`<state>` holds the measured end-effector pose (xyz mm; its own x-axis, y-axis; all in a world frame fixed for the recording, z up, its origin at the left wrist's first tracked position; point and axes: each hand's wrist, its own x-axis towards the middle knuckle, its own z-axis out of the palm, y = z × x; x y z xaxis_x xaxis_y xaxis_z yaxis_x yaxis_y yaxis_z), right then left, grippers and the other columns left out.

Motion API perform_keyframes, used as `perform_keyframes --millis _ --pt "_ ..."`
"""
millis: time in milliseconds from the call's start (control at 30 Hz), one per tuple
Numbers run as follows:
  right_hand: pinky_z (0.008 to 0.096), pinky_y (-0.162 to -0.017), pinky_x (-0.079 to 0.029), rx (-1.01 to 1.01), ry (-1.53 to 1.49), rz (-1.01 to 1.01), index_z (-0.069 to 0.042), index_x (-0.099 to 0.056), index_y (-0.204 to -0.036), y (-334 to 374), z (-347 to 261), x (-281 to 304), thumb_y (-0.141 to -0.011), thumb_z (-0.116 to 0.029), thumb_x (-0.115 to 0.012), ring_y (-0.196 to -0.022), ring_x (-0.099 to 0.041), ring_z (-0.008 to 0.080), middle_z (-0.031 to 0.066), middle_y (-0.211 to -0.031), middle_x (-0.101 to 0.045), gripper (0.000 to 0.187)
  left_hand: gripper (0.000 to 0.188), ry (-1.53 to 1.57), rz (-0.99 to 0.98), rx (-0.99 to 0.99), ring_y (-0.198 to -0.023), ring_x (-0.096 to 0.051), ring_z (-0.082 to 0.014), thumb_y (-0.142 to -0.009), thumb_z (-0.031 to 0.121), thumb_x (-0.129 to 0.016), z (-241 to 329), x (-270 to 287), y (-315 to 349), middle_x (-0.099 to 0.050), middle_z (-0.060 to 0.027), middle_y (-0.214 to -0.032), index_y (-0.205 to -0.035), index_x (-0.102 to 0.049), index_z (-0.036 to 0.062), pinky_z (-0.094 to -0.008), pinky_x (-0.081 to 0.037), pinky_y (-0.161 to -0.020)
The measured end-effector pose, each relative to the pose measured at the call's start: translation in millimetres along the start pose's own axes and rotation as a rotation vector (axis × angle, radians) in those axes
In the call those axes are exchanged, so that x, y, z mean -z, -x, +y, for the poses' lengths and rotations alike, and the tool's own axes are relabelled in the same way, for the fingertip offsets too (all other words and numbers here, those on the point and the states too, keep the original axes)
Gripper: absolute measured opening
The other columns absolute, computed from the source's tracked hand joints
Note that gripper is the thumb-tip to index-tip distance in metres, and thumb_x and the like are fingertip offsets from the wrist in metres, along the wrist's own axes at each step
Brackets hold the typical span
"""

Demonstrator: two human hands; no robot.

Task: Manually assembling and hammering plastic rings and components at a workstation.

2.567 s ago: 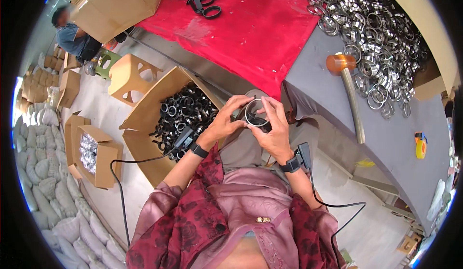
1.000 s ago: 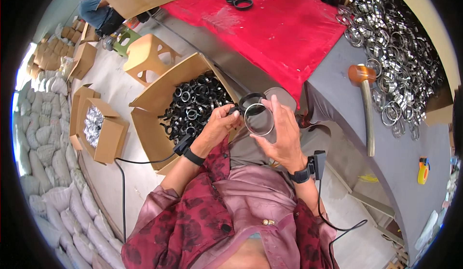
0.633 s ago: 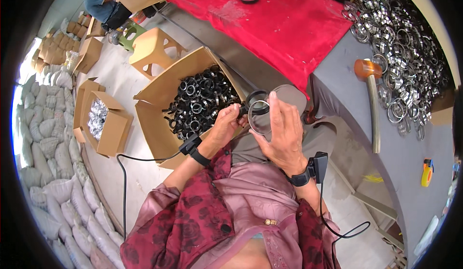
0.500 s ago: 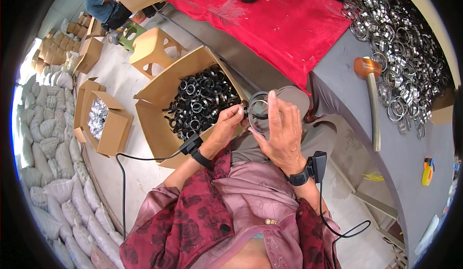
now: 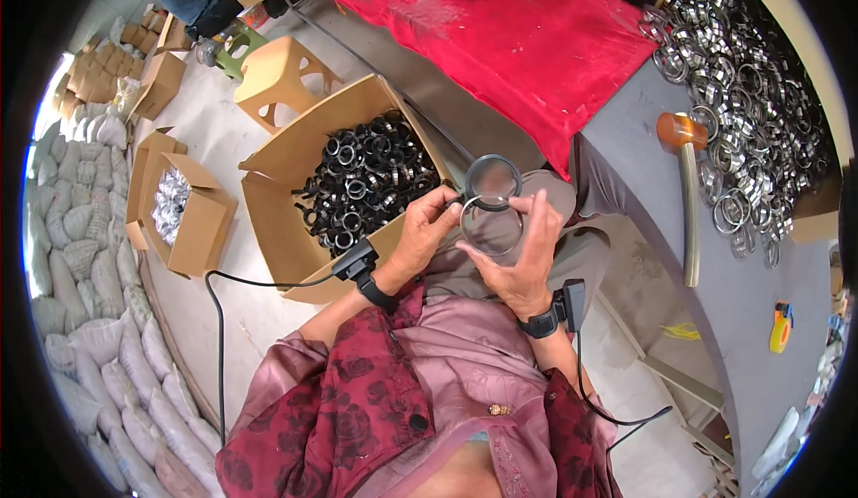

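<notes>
Above my lap, my left hand (image 5: 427, 234) pinches a black ring (image 5: 469, 185) by its edge, with the round opening facing up. My right hand (image 5: 525, 261) holds a thin silver metal ring (image 5: 521, 235) between thumb and fingers. The metal ring sits just below the black ring and overlaps its lower edge in the picture; I cannot tell whether they touch. Left of my hands, an open cardboard box (image 5: 268, 208) holds a heap of black rings (image 5: 362, 176), some showing a silver inner edge.
A grey table (image 5: 626, 141) curves along my right, bearing a mallet (image 5: 691, 203), a yellow cutter (image 5: 781, 328) and a pile of silver rings (image 5: 742, 114). Red cloth (image 5: 500, 42) covers the far table. Left are a stool (image 5: 279, 78), a smaller box (image 5: 206, 230) and stacked sacks (image 5: 80, 275). A person (image 5: 192, 2) sits far left.
The black ring has swung up and now shows its full round above the metal ring. My right hand and the metal ring have shifted slightly lower, and my right fingers are more bent.
</notes>
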<state>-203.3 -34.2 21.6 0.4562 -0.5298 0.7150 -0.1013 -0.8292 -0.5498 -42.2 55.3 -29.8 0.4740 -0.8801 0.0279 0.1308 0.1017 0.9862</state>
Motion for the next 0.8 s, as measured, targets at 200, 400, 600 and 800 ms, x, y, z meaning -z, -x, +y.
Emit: perform_keyframes --millis 200,400,600,800 --pt "0.0419 -0.115 -0.040 -0.493 -0.566 -0.072 0.002 -0.007 -0.163 3 14 -6 -0.060 -0.020 -0.099 -0.127 -0.056 0.0269 0.0178 -0.133 -0.059 0.140 0.030 -0.110 0.039 0.083 -0.072 -0.043 -0.0017 -0.108 0.032 -0.056 12 -4 -8 -0.055 0.0060 -0.083 -0.094 -0.060 0.0057 -0.0200 -0.034 -0.061" --pt "0.0412 -0.116 -0.038 -0.644 -0.865 -0.098 0.003 -0.007 -0.162 4 34 -8 -0.062 -0.020 -0.099 -0.130 -0.056 0.0273 0.0186 -0.135 -0.061 0.139 0.027 -0.014 0.081 0.088 -0.076 -0.050 -0.0043 -0.107 0.026 -0.057 2 -4 -17 -0.057 0.0029 -0.081 -0.094 -0.061 0.0030 -0.0222 -0.041 -0.069" --pt "0.0423 -0.120 -0.033 -0.719 -0.905 -0.202 0.004 -0.005 -0.162 5 41 -7 -0.062 -0.023 -0.100 -0.131 -0.056 0.0271 0.0211 -0.135 -0.062 0.141 0.027 0.034 0.020 0.221 -0.078 -0.049 -0.0052 -0.107 0.031 -0.059 7 -2 -19 -0.058 0.0030 -0.084 -0.099 -0.063 0.0054 -0.0241 -0.041 -0.073" --pt "0.0437 -0.122 -0.030 -0.623 -0.946 -0.378 0.003 -0.008 -0.163 5 61 -2 -0.060 -0.024 -0.100 -0.137 -0.051 0.0263 0.0174 -0.138 -0.062 0.141 0.028 0.341 -0.053 0.415 -0.075 -0.053 -0.0057 -0.098 0.032 -0.073 17 1 -24 -0.060 0.0023 -0.083 -0.100 -0.064 0.0056 -0.0221 -0.041 -0.069"
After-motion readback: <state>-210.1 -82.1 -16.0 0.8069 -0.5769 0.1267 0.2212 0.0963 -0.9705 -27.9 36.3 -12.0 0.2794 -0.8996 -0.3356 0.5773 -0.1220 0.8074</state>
